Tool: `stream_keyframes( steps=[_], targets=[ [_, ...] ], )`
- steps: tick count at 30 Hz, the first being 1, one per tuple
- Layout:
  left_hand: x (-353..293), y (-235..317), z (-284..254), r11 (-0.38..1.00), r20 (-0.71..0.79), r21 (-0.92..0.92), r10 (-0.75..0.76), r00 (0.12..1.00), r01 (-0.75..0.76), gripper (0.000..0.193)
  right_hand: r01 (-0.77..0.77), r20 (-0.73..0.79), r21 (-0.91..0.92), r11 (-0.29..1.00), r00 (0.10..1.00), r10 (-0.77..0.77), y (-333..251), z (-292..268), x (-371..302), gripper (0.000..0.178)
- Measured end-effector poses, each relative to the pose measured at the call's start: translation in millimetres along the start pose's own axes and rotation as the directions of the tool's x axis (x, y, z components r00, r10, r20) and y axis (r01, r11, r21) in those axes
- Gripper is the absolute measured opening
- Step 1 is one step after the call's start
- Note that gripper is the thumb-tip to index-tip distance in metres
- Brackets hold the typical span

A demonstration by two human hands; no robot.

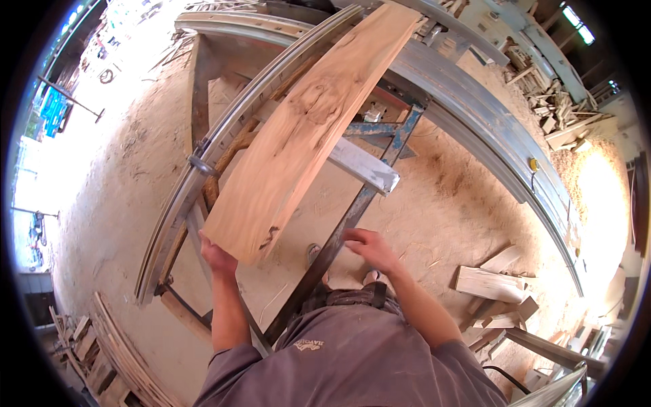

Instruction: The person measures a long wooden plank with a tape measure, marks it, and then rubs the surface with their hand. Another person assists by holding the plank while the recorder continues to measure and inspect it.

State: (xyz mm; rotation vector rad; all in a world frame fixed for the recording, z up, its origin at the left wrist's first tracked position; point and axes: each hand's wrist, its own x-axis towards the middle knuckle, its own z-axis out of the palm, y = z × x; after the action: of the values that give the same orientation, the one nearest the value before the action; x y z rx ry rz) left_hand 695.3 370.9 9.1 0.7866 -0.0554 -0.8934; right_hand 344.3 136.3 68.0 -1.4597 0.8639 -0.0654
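Note:
A long, wide wooden plank (298,129) with dark knots and swirling grain slants from the near left to the far right. My left hand (218,256) grips its near left corner, thumb along the edge and fingers partly hidden beneath. Under the plank runs a pale metal crossbar (366,167), its end jutting out to the right. My right hand (371,247) hangs in the air beside the metal frame (352,211), fingers loosely bent, with nothing seen in it. The plank's far end lies over the machine's metal parts.
Left of the plank runs a long metal rail (237,122) with a ring-shaped clamp (201,165). A grey sliding table (475,102) curves along the right. Wood offcuts (491,283) lie on the dusty floor at right, and long strips (125,353) at lower left. Sawdust (600,180) is heaped at far right.

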Motion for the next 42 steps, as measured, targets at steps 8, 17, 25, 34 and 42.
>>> stream_keyframes(
  steps=[8, 17, 25, 34, 42],
  targets=[
    [22.9, -22.8, -0.1, 0.994, 0.112, 0.064, 0.078, 0.991, -0.086, 0.058, -0.011, -0.042, 0.295, 0.955, 0.999, 0.025, -93.5, 123.8, 62.3, 0.074],
    [-84.0, -123.1, 68.6, 0.994, -0.169, 0.06, -0.078, 0.982, 0.089, 0.044, -0.049, -0.222, 0.471, 0.881, 0.96, 0.172, -38.1, 83.8, -5.2, 0.06],
    [-70.9, -130.7, 56.4, 0.877, -0.249, 0.153, -0.413, 0.876, 0.456, 0.022, 0.147, -0.533, 0.448, 0.882, 0.836, 0.132, -29.1, 90.2, -25.5, 0.049],
    [-114.2, -111.1, 135.0, 0.578, -0.128, 0.81, 0.006, 0.992, 0.101, 0.024, -0.021, -0.291, 0.797, 0.604, 0.862, 0.414, 23.0, 26.3, -64.3, 0.049],
    [-131.8, -118.8, 151.8, 0.575, 0.01, 0.818, 0.03, 1.0, -0.025, 0.025, -0.015, -0.256, 0.843, 0.538, 0.869, 0.424, 14.6, 16.2, -80.6, 0.054]
  ],
)
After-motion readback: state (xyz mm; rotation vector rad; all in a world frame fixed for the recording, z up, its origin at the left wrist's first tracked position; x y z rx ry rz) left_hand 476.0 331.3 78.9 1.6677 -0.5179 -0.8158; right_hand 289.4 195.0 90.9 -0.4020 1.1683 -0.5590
